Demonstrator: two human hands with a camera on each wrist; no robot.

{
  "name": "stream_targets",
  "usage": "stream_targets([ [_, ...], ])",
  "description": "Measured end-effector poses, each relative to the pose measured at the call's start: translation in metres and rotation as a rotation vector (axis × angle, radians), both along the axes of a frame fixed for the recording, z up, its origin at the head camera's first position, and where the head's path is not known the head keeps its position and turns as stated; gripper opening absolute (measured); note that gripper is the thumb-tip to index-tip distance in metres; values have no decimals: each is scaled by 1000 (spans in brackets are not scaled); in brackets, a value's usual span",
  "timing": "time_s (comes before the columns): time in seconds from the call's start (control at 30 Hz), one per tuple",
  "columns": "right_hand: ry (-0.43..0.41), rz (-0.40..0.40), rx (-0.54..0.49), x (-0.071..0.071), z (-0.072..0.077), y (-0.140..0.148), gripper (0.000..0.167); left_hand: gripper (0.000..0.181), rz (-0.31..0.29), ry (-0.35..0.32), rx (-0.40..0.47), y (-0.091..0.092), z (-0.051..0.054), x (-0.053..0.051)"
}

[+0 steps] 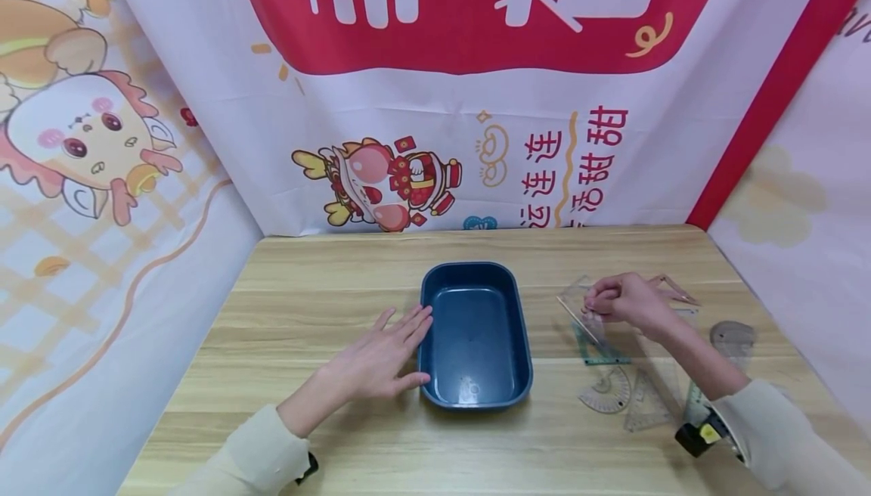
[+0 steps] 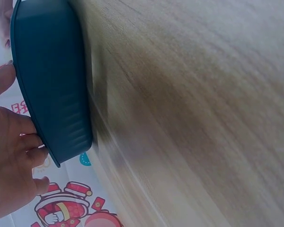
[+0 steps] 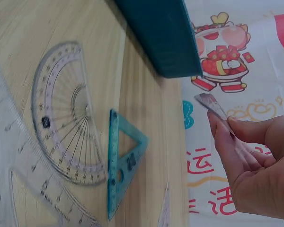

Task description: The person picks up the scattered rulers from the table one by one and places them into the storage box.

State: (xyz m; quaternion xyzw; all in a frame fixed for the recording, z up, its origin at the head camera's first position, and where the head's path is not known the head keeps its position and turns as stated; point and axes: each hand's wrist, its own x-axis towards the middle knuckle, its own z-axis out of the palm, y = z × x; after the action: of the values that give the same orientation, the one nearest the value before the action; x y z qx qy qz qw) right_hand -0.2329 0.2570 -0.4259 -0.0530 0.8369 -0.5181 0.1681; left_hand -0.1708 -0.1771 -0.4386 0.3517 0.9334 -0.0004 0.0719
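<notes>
A dark blue plastic bin (image 1: 520,330) stands on the table; its inside is bare. My left hand (image 1: 384,356) rests on the bin's left rim with spread fingers. In the left wrist view, the left fingertips touch the rim of the bin (image 2: 52,85). To the right of the bin, my right hand (image 1: 626,303) pinches a clear set square (image 1: 574,318) above the table. The right wrist view shows this set square (image 3: 213,105) nearly edge-on between thumb and fingers. Below it lie a teal set square (image 3: 128,161) and a clear protractor (image 3: 61,113).
A clear triangle (image 1: 646,401) lies near the protractor. A grey-tinted protractor (image 1: 733,333) and a pinkish set square (image 1: 674,289) lie farther right, partly behind the right arm. A printed cloth (image 1: 435,95) hangs behind the wooden table (image 1: 327,284).
</notes>
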Motion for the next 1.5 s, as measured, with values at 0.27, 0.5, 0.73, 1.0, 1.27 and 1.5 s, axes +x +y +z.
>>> stream_targets([
  [0.27, -130, -22, -206, 1, 5, -8, 24, 89, -1, -8, -8, 0, 0, 0],
  [0.5, -242, 29, -395, -1, 13, -15, 14, 90, 0, -4, -13, 0, 0, 0],
  [0.73, -299, 68, -384, -10, 21, -32, 16, 90, 0, 3, -10, -1, 1, 0],
  [1.0, -310, 117, -311, -22, 25, -55, 29, 88, -21, 26, -17, -2, 0, 0],
  [1.27, -291, 158, -196, -34, 29, -81, 31, 89, -28, 36, -30, -3, 0, 0],
  [1.5, -264, 221, -119, -45, 33, -104, 25, 90, -30, 35, -50, -1, 0, 0],
])
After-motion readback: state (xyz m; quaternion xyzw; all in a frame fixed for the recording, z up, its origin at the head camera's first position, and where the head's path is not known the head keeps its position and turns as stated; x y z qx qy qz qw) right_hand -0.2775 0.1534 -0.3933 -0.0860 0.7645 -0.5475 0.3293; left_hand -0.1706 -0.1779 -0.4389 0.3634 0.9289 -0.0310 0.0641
